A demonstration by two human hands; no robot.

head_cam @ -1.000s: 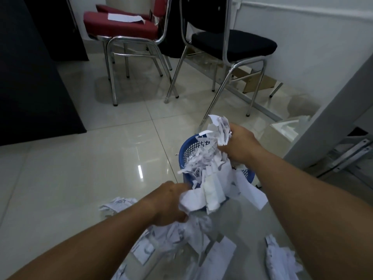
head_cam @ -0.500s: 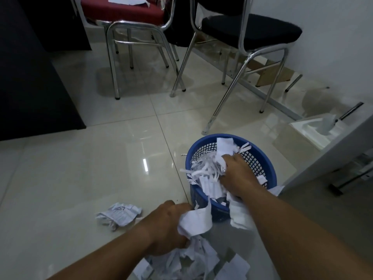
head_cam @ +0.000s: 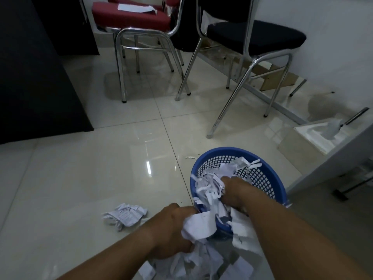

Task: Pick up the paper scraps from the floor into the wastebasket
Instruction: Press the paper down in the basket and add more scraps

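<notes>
A blue mesh wastebasket (head_cam: pixel 264 174) stands on the tiled floor, stuffed with white paper scraps (head_cam: pixel 212 184). My right hand (head_cam: pixel 235 194) is inside the basket, closed on the scraps and pressing into them. My left hand (head_cam: pixel 173 229) is just in front of the basket's near rim, closed on a bunch of white scraps (head_cam: pixel 198 225). More scraps (head_cam: pixel 193 263) lie in a heap under my arms. A crumpled printed wad (head_cam: pixel 125 216) lies alone on the floor to the left. One tiny sliver (head_cam: pixel 190 157) lies beyond the basket.
A red chair (head_cam: pixel 131 19) and a black chair (head_cam: pixel 256 37) with chrome legs stand ahead. A dark cabinet (head_cam: pixel 30 77) fills the left. A white table leg (head_cam: pixel 331 156) and a white box (head_cam: pixel 314 136) sit right of the basket.
My right hand has come down from above the basket and gone deeper into it with its scraps. My left hand has stayed near the rim with its bunch.
</notes>
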